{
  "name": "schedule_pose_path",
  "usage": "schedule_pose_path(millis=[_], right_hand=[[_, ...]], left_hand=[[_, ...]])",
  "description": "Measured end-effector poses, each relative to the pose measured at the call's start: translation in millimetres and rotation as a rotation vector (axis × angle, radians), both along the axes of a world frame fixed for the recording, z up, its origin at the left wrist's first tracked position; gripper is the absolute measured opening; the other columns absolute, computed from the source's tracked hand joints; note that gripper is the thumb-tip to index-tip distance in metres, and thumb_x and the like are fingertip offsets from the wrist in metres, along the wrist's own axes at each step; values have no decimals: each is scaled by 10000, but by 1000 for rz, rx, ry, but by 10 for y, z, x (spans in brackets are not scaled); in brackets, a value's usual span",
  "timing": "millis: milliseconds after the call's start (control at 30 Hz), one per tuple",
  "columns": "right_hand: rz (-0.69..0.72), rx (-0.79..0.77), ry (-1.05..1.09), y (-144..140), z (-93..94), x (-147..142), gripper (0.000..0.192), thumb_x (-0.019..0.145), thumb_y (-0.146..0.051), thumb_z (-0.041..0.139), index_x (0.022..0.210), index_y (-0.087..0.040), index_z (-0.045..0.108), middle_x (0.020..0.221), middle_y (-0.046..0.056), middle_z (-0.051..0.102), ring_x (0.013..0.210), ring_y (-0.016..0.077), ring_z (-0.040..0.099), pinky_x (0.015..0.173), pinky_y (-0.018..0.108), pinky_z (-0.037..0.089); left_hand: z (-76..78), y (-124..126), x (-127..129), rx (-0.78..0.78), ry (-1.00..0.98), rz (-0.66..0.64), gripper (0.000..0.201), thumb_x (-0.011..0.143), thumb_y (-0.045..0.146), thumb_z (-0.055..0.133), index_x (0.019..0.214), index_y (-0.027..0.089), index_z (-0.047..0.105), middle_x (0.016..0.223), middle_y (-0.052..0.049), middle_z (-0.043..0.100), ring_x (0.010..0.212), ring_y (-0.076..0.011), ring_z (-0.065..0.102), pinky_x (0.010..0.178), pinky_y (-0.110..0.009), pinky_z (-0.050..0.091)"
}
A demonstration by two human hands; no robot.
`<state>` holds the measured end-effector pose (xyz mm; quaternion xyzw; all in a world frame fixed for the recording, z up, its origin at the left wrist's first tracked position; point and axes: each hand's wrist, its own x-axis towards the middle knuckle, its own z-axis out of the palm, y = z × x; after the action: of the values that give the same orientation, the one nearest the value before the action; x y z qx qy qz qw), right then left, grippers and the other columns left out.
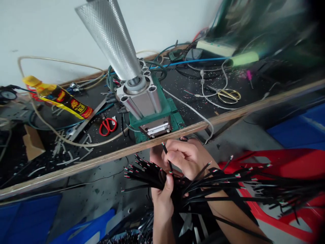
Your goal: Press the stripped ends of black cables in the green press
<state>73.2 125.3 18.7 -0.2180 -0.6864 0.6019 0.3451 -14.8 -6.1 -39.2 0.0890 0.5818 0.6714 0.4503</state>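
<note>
My left hand (164, 193) is closed around a thick bundle of black cables (144, 173), whose stripped ends show small red, green and white wires. My right hand (186, 157) pinches one black cable (166, 152) between thumb and fingers, its coloured tip pointing up just below the bench edge. More black cables (223, 181) lie across my right forearm and fan out to the right. Directly ahead of both hands, a small press (146, 98) with a metal cylinder body and green base stands at the bench edge.
On the bench (122, 145) lie red-handled scissors (108, 126), gold-handled scissors (228, 96), a yellow bottle (61, 98), hoses and wire scraps. A red plastic stool (286, 162) is at the right. Blue plastic items (27, 217) stand on the floor at lower left.
</note>
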Motion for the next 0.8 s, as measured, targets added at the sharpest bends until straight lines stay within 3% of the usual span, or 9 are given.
schedule_pose_path(millis=[200, 367, 467, 567, 667, 800], right_hand=[[5, -108, 0, -4, 8, 13, 419, 1088, -487, 607, 769, -221, 668, 709, 11, 695, 554, 138, 611, 507, 263, 477], [-143, -352, 30, -84, -15, -187, 356, 1069, -447, 636, 791, -226, 655, 648, -13, 696, 514, 127, 602, 493, 242, 459], [-194, -429, 74, -95, -41, -306, 356, 1070, -493, 645, 838, -224, 658, 644, -13, 696, 523, 131, 625, 489, 232, 460], [-163, -356, 10, -40, -46, -355, 412, 1083, -520, 629, 807, -216, 668, 674, 3, 717, 569, 130, 645, 537, 227, 500], [-179, -306, -52, 26, -46, -381, 438, 1081, -529, 634, 784, -213, 694, 735, 19, 761, 614, 128, 665, 570, 222, 525], [-203, -334, -53, 58, -57, -436, 465, 1033, -623, 697, 793, -225, 688, 721, 20, 751, 595, 138, 627, 533, 238, 502]], left_hand=[[13, 12, 40, -19, -12, -11, 449, 716, 636, 991, 805, 223, 839, 843, -69, 844, 985, -368, 849, 832, -449, 735], [45, 19, 0, -5, 20, 42, 427, 735, 523, 1023, 1007, 232, 869, 898, -36, 849, 1014, -278, 830, 911, -341, 685], [61, 29, -68, 1, 20, 40, 377, 733, 485, 1037, 934, 224, 853, 829, -7, 827, 754, -183, 787, 703, -245, 662], [72, 49, -119, 16, 64, 8, 343, 741, 437, 1042, 903, 207, 846, 789, 0, 813, 621, -141, 728, 591, -215, 627], [89, 80, -124, 28, 50, 24, 329, 774, 412, 1028, 974, 221, 851, 843, -2, 828, 662, -140, 747, 601, -202, 628], [97, 125, -134, 53, 68, 64, 352, 766, 419, 1033, 992, 227, 844, 962, -24, 847, 863, -195, 819, 784, -254, 680]])
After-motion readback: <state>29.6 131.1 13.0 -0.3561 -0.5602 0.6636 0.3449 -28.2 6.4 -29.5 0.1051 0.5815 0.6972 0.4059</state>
